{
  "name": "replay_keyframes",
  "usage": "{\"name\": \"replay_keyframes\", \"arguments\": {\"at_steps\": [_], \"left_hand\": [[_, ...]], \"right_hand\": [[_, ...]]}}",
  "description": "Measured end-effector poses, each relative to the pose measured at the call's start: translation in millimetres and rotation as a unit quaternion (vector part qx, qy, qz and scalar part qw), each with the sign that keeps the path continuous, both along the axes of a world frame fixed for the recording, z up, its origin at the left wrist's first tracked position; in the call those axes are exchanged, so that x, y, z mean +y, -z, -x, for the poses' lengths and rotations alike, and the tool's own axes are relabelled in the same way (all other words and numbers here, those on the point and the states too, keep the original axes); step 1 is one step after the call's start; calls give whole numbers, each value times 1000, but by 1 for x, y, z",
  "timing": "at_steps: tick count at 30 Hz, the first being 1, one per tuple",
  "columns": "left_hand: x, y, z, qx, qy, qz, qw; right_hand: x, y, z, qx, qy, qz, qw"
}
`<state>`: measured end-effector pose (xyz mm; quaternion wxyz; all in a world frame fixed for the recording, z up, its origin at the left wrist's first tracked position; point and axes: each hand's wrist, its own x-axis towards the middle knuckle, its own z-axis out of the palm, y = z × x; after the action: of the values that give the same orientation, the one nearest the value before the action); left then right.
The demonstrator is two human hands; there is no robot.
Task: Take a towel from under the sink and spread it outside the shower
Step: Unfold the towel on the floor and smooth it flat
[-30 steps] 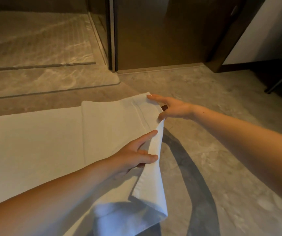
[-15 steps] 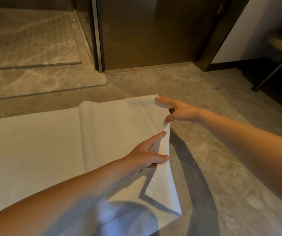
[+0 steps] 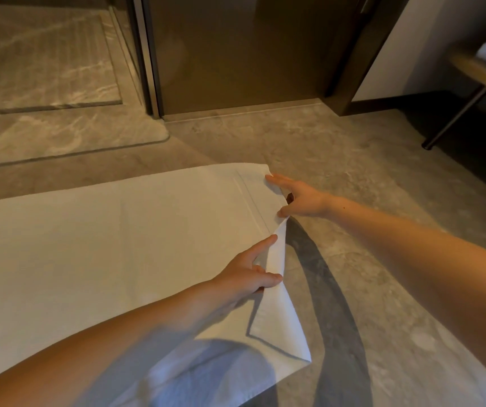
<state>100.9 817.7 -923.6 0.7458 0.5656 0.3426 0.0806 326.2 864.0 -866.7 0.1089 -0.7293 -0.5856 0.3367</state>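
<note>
The white rectangular cloth towel (image 3: 103,245) lies spread flat over the grey marbled stone floor (image 3: 368,177), running from the left edge of the view to the middle, just near of the raised pale stone shower step (image 3: 59,136) at the far left. Its right hem is lifted off the floor and folds over itself, hanging down to a pointed corner at the near right. The left hand (image 3: 244,274) holds this raised hem: its grip is pinching the cloth between the thumb and curled fingers, with the forefinger stretched out along the top of the fabric. The right hand (image 3: 303,198) is at the towel's far right corner, its grip pinching the hem there, forefinger straight along the corner and thumb tip against the edge; its other fingers are hidden. A dark curved shadow (image 3: 332,289) falls on the floor just right of the hem. Beyond the step stands an upright metal frame post (image 3: 147,69), and to its right a dark brown door panel (image 3: 235,54). At the far right a curved wooden seat (image 3: 482,71) rests on a slanted dark metal leg (image 3: 456,116), in front of a white wall (image 3: 412,39).
</note>
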Motion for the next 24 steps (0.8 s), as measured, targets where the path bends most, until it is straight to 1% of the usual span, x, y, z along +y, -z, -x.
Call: {"name": "replay_keyframes", "arguments": {"at_steps": [6,10,12,14,16,17,18,19,20,21,22,23,24], "left_hand": [[1,15,4,64,4,-38,997],[-1,21,6,69,0,-29,997],[1,24,5,73,1,-40,997],[4,23,7,56,8,-39,998],[8,23,10,4,1,-7,1000],[10,22,13,-14,-10,-5,1000],[13,21,19,-18,-22,-35,999],[17,20,26,-4,-21,-108,994],[22,20,35,27,-6,-216,976],[28,23,47,69,20,-345,936],[35,29,59,111,55,-467,876],[39,33,71,150,89,-549,817],[42,36,82,187,120,-596,772]], "right_hand": [[-3,23,6,-24,-1,17,1000],[-2,36,11,-23,9,25,999],[-1,41,12,-32,3,24,999],[1,45,12,-25,13,22,999],[2,46,12,-7,40,15,999],[1,46,13,-2,54,5,999],[0,47,15,0,66,-11,998],[-1,47,17,-2,78,-31,996],[-3,46,20,-6,87,-53,995],[-5,45,24,-16,91,-75,993],[-7,42,29,-32,90,-98,991],[-11,39,34,-60,86,-120,987],[-16,36,42,-101,78,-144,981]]}}
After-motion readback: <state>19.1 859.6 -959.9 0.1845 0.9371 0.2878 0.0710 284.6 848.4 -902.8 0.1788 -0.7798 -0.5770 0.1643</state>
